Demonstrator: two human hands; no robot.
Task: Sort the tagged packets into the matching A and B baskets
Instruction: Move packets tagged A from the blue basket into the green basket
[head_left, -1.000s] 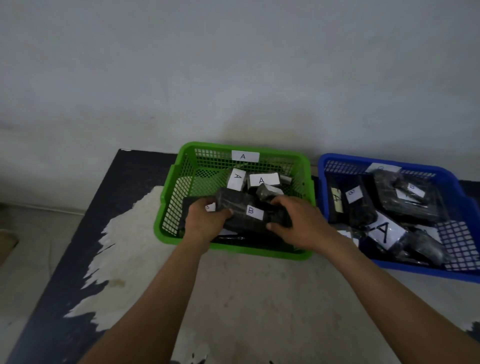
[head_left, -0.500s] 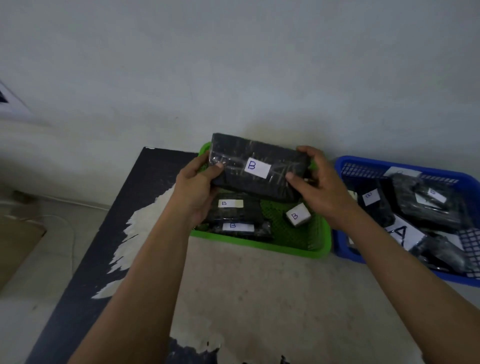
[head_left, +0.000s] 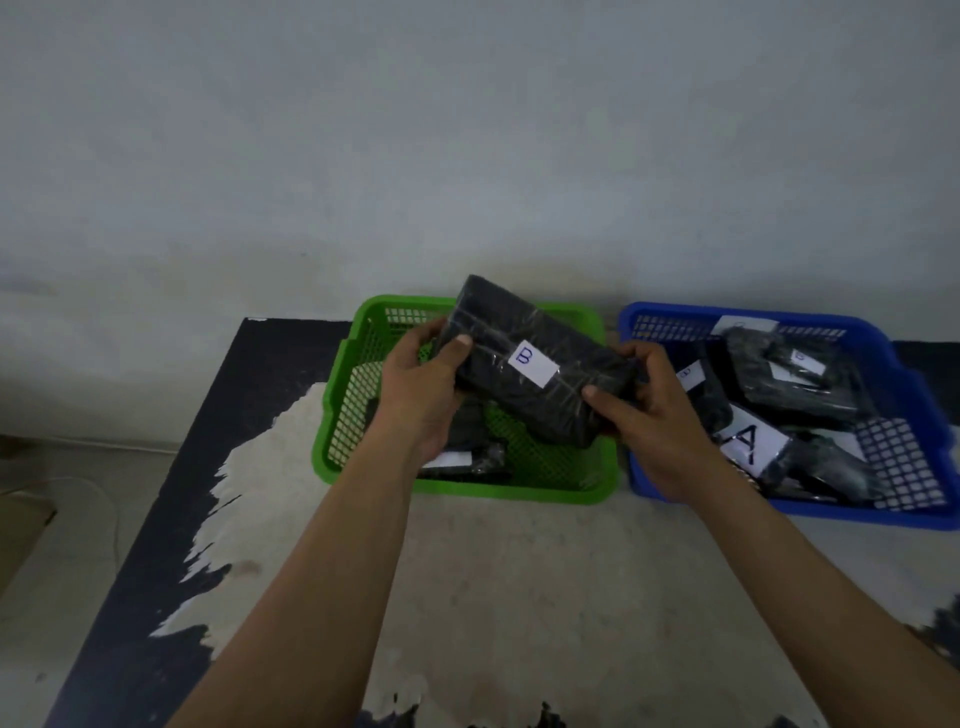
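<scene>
Worn tabletop (head_left: 519, 597), dark with a pale scraped patch, seen from above. Near its far edge, side by side and almost touching: green basket (head_left: 337, 431) toward the left, blue basket (head_left: 831, 509) toward the right.

Raised above the green basket, clear of its rim: black packet (head_left: 540, 415), long and brick-shaped, wrapped in clear crinkled film. Tilted since half a second ago, when held nearly level: left end now higher, right end dipped toward the blue basket. A second ago, down inside the green basket.

Clasped at both ends: left grip (head_left: 421, 400) with thumb curled over the raised end and fingers behind; right grip (head_left: 660, 431) with thumb and fingers wrapped round the lower end.

On the packet's upper face, a white tag (head_left: 535, 364) reading "B" in blue ink, turned sideways now, upright before.

In the blue basket, more black wrapped packets (head_left: 789, 379) and one large tag (head_left: 748, 449) reading "A"; smaller tags there too blurred to read. In the green basket, under the left grip, other dark packets (head_left: 488, 460), one with a white label, writing hidden.
</scene>
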